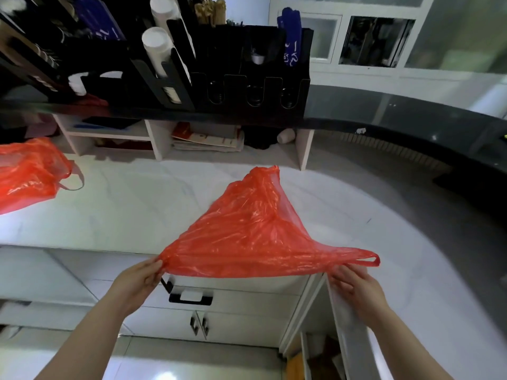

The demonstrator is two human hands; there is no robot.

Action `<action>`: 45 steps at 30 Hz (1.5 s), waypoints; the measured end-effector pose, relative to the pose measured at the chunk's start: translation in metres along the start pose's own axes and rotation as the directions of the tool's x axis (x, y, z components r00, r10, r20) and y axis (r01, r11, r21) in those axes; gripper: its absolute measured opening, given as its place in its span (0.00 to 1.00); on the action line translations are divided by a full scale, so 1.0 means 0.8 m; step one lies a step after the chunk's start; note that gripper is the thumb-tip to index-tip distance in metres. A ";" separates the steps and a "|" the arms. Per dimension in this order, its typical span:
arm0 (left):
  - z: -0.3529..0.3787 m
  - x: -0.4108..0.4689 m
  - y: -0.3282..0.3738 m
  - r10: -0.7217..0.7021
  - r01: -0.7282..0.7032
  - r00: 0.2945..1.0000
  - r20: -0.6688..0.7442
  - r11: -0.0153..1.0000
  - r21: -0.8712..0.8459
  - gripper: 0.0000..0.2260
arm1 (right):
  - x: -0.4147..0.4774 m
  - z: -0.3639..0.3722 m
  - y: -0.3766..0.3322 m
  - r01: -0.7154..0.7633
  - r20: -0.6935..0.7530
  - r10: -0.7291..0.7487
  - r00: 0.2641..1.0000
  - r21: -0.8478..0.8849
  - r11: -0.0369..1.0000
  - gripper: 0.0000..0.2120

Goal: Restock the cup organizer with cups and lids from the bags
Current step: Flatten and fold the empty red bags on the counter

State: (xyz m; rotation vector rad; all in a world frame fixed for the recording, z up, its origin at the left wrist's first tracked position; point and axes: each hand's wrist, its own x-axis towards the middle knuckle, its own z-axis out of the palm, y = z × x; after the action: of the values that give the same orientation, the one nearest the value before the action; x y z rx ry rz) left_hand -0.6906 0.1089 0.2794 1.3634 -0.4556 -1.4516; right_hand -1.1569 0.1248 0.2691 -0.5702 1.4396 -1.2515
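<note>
L hand (137,281) & R hand (356,286) each pinch an end of the red plastic bag (247,237), which looks flat, prob. emptied. Cup organizer (219,86) holds white cup stacks (157,48). 2nd red bag (27,171) on tabletop (137,204), contents unclear, maybe left to unpack.

White marble counter (123,215) fills the middle, right edge curved, bright glare toward its left edge. Behind it a glossy black raised ledge (397,116) runs left to right. Under the ledge: white cubbies (153,141) w/ stacked papers (208,141) in the mid one. White-framed windows (375,42) top right, grey wall (466,31) beside them. Below the counter's front edge: white cabinets (247,316), black handles (189,301), one door (348,319) open at right. Pale tiled floor (170,360).
</note>
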 end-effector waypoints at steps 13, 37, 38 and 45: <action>0.023 -0.018 -0.010 0.168 -0.180 0.984 0.064 0.903 0.390 0.15 | -0.053 0.096 -0.031 0.132 0.222 -0.084 0.971 -0.210 0.969 0.10; 0.168 0.062 0.100 0.315 -0.499 0.863 0.396 0.662 0.559 0.11 | 0.057 0.209 -0.089 0.321 0.017 -0.321 0.947 -0.122 0.939 0.05; 0.183 0.070 0.101 0.328 -0.508 0.858 0.395 0.653 0.562 0.12 | 0.071 0.212 -0.094 0.337 0.003 -0.341 0.940 -0.170 0.926 0.05; 0.268 0.136 0.078 0.391 -0.602 0.767 0.510 0.162 0.782 0.25 | 0.153 0.247 -0.118 0.389 0.159 -0.358 0.920 -0.474 0.790 0.42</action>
State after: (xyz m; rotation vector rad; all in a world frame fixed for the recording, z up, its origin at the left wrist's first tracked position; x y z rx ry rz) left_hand -0.8343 -0.0858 0.3374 1.6322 -1.9476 -0.6362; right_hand -1.0389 -0.0869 0.3340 -1.2922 1.6571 -1.1377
